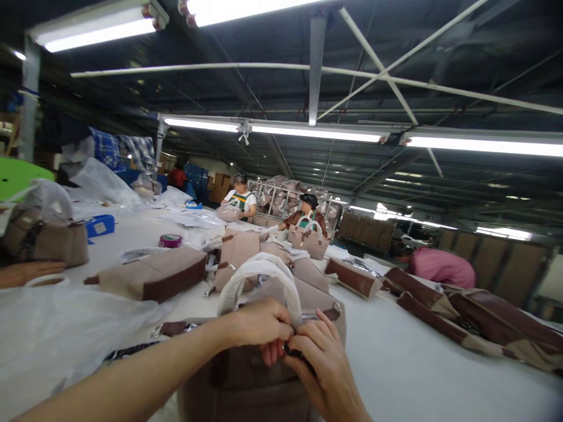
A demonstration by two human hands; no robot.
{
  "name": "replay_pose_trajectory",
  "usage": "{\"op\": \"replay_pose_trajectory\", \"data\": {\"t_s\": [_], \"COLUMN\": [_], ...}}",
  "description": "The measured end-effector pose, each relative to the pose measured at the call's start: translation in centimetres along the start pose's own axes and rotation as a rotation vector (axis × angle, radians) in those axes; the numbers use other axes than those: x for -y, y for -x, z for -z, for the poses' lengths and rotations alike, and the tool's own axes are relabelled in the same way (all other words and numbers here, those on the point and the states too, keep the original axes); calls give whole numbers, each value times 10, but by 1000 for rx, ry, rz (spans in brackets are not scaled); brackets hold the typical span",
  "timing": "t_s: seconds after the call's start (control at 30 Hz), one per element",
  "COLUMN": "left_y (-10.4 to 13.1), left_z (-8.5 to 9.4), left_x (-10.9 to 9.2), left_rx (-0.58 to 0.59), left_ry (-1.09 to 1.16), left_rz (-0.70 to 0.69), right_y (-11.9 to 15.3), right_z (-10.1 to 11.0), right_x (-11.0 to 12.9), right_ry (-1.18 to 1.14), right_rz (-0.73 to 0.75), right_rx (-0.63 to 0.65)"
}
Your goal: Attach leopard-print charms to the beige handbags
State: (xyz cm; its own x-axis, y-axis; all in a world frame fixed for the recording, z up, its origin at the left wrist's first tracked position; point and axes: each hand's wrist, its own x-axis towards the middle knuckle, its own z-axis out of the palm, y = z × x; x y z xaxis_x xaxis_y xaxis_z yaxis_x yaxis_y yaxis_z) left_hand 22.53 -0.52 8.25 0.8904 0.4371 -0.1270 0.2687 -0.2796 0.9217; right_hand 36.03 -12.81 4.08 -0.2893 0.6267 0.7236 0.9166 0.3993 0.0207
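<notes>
A taupe handbag (246,390) stands upright right in front of me, its handles (259,266) wrapped in white material. My left hand (264,325) reaches across the bag's upper front, fingers curled near the handle base. Close beside it on the right, my right hand (319,354) has its fingers bent and pinched toward a small dark piece at the bag's front. The fingertips of both hands nearly meet there, and what exactly they hold is too small to make out. A brown strap end with a metal ring lies left of the bag.
Bags lie across the white table (417,363), including a taupe bag (153,272) at left and brown-trimmed ones (484,316) at right. Clear plastic (65,328) covers the left front. Another person's hand (30,272) rests at far left. People (240,199) work beyond, near purple tape (170,240).
</notes>
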Motion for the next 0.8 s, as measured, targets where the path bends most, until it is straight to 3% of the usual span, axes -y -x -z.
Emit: {"op": "replay_pose_trajectory", "data": {"t_s": [0.13,0.33,0.6,0.8], "left_y": [2,-6,-3,-7], "left_z": [8,-6,-13,-12], "left_x": [-9,-10,-10,-5], "left_rx": [-158,-268,-289,-301], "left_ry": [-73,3,121,232], "left_rz": [-81,-131,-79,-86], "right_y": [0,-6,-22,-27], "right_z": [2,7,19,15], "right_x": [-5,-12,-3,4], "right_ry": [-4,-19,63,57], "right_rz": [41,124,198,213], "right_rx": [19,80,137,58]}}
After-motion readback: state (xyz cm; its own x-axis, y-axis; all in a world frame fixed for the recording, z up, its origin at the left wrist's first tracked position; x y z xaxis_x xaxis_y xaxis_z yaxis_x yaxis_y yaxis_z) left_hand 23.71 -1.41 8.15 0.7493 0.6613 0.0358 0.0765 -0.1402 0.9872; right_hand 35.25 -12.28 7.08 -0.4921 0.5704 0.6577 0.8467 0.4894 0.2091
